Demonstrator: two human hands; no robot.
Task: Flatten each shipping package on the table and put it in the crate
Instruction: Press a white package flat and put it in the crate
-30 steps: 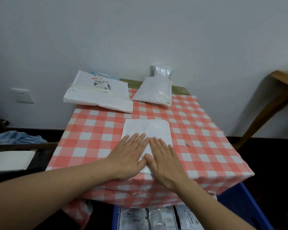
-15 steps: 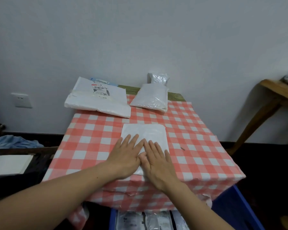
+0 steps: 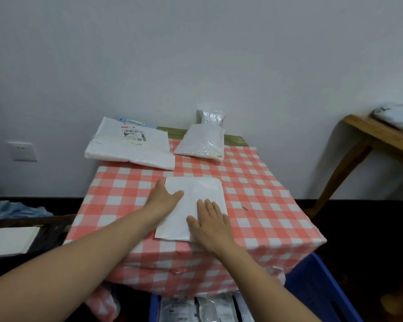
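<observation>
At the front of the table (image 3: pixel 265 194), the white package (image 3: pixel 196 201) lies under two flat, open palms: left hand (image 3: pixel 164 201) at its nine o'clock, right hand (image 3: pixel 211 225) at five. Flattening step, I'd say; next calls for a grip and a drop into the crate (image 3: pixel 316 289) at six.

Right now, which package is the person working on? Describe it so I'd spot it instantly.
Look at the table with the red-checked cloth. Near its front edge lies a flat white package with the left hand and right hand on it. Unlike the labelled package and the puffy bubble package at the back, it is plain and thin.
</observation>
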